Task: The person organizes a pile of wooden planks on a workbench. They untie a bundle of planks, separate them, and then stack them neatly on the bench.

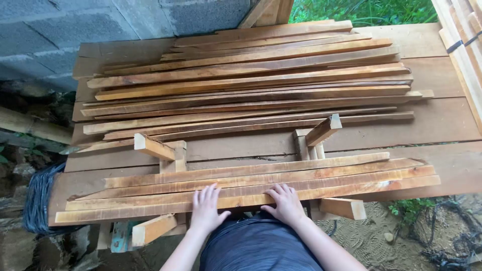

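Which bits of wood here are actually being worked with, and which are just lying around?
In hand:
left hand and right hand, flat on the near row of wooden slats
wooden jig blocks holding that row

Lying about:
big pile of slats behind
bundled planks
black cord coil

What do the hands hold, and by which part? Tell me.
Nothing is gripped. The left hand and right hand lie flat, fingers spread, on top of the nearest wooden slats, near the middle of their length.
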